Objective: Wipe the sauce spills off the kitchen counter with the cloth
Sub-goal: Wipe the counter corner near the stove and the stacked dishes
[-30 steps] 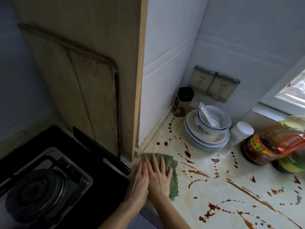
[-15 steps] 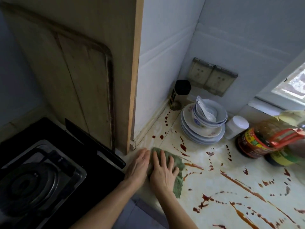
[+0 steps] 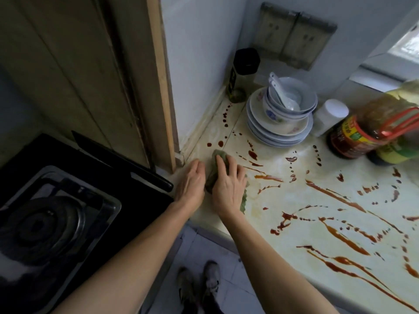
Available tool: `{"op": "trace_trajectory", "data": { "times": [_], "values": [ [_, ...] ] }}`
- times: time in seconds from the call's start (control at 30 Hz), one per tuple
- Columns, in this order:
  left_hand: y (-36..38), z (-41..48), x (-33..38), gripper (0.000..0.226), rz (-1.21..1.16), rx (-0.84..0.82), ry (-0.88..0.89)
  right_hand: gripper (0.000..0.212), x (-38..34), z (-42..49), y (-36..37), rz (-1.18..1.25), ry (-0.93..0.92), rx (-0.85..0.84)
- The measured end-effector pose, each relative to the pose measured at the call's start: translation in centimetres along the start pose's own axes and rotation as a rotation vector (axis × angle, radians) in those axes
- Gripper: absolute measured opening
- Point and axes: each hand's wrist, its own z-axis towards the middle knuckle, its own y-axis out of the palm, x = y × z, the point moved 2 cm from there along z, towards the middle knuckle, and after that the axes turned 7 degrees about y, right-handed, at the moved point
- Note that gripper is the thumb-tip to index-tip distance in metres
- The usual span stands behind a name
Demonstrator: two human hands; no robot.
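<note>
A green cloth [image 3: 212,175] lies bunched on the pale marbled counter [image 3: 294,223] near its left end. My right hand [image 3: 227,184] presses flat on top of the cloth with fingers spread. My left hand [image 3: 190,181] rests palm down on the bare counter just left of the cloth, touching its edge. Dark red-brown sauce spills [image 3: 331,196] run in streaks and drops across the counter to the right of the cloth and toward the back corner.
A stack of plates and bowls with spoons [image 3: 281,114] stands at the back, beside a dark jar [image 3: 242,75], a white container [image 3: 331,114] and big oil bottles [image 3: 371,132]. A black gas stove [image 3: 56,211] and a black-handled knife [image 3: 136,173] lie left. A wooden board [image 3: 90,64] leans on the wall.
The cloth has bunched up narrower under my right hand and shifted slightly right and back. My left hand has come off the cloth onto the counter beside it. The camera has tilted down.
</note>
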Motion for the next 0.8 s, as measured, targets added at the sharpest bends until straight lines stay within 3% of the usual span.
{"op": "trace_trajectory", "data": {
  "times": [0.1, 0.2, 0.3, 0.57, 0.8],
  "values": [
    [0.0, 0.1, 0.1, 0.046, 0.009, 0.006, 0.062, 0.057, -2.8, 2.7, 0.9, -0.04, -0.095, -0.056],
    [-0.2, 0.3, -0.2, 0.045, -0.001, 0.045, -0.007, 0.054, -3.9, 5.6, 2.2, -0.144, -0.135, -0.191],
    [-0.6, 0.8, -0.3, 0.046, 0.025, 0.095, -0.051, 0.062, -3.2, 7.3, 2.5, -0.181, -0.087, -0.187],
    [-0.9, 2.2, 0.1, 0.05, 0.113, 0.091, 0.056, 0.074, 1.0, 4.7, 1.6, -0.148, 0.152, -0.088],
    [-0.4, 4.3, 0.9, 0.058, 0.121, 0.064, 0.074, 0.067, -0.5, 5.9, 1.9, -0.173, -0.107, -0.183]
  ]
}}
